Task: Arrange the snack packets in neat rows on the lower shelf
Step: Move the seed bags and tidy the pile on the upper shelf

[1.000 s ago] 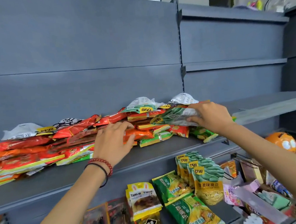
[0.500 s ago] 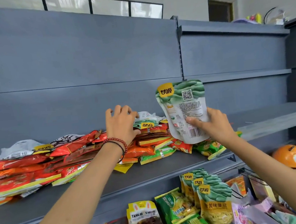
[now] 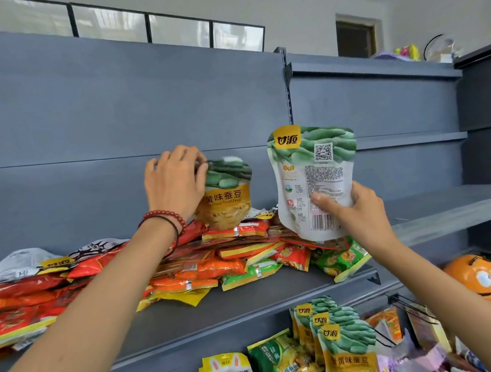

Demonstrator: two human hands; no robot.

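Left hand [image 3: 174, 180] gripping bean packet [image 3: 224, 199] top, right hand [image 3: 357, 208] pinching second packet [image 3: 312, 179], both seemingly above pile [image 3: 201, 269]

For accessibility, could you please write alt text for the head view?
The left hand grips a front-facing bean packet and the right hand a back-facing bean packet, over a jumbled pile of snack packets on a grey shelf.

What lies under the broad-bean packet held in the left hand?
Flat red and orange packets piled on the shelf. Whether it rests on them is unclear; the left hand covers its left side.
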